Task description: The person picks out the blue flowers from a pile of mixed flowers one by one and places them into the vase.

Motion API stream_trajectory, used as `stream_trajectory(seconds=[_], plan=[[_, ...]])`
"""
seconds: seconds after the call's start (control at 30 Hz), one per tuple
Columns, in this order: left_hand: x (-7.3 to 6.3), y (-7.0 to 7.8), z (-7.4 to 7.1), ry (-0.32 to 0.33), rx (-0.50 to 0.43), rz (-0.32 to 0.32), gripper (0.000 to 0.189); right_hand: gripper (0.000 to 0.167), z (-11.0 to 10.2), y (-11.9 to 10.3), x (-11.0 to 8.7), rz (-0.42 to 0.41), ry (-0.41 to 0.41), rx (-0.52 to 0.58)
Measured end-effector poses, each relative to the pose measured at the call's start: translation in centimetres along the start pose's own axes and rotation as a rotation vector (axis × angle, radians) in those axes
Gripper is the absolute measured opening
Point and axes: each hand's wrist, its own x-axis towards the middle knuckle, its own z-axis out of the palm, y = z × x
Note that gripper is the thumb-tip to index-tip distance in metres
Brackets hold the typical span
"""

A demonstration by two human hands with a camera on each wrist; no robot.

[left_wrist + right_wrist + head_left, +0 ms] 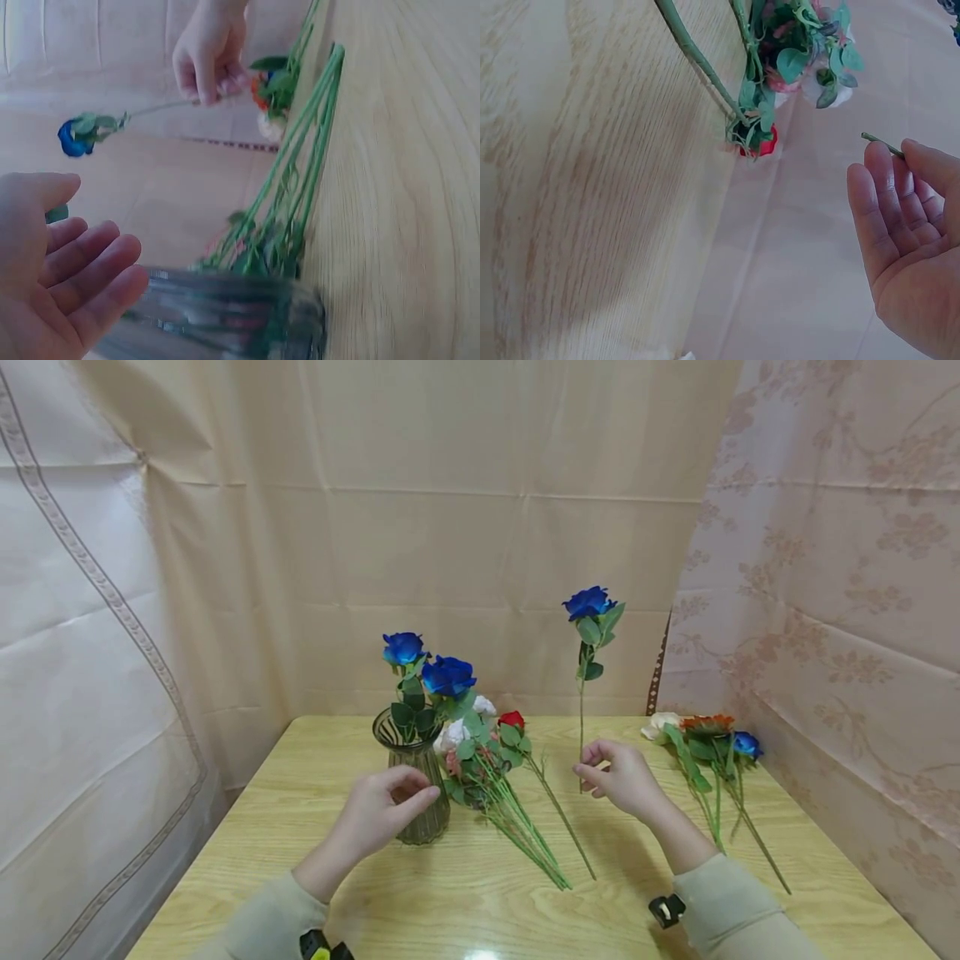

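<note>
Pale sleeves (731,906) extend over a wood-grain bench (247,856) as the right hand (618,779) pinches a blue rose (589,603) upright by its stem; the left hand (375,814), fingers relaxed, is beside a ribbed vase (423,828) holding two blue blooms (449,677).

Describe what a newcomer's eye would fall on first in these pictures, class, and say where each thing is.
Probably the blue rose held upright by its stem in the right hand, against beige cloth. Next might come two more blue roses in the ribbed vase by the left hand, then the red rose between vase and right hand.
</note>
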Motion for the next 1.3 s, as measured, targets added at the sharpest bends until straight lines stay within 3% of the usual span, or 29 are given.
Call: stream_trajectory(seconds=[0.3,0.47,0.8,1.0,1.3], plan=[[0.5,1.6,1.7,-0.07,-0.143,0.029,0.014,0.013,0.2,0.1,-0.1,0.003,-0.005,0.001],[1.1,2.1,2.6,-0.098,-0.215,0.007,0.024,0.013,0.4,0.2,-0.2,-0.002,-0.008,-0.002],[2.7,3.2,4.1,-0.114,-0.262,-0.062,0.05,0.014,0.7,0.0,-0.3,-0.001,-0.012,0.001],[3.6,3.6,4.9,-0.119,-0.276,-0.067,0.068,0.013,0.8,-0.2,-0.4,-0.009,-0.015,-0.003],[5.0,3.7,6.4,-0.111,-0.317,-0.078,0.08,0.013,1.0,-0.6,-0.5,-0.026,-0.018,-0.001]])
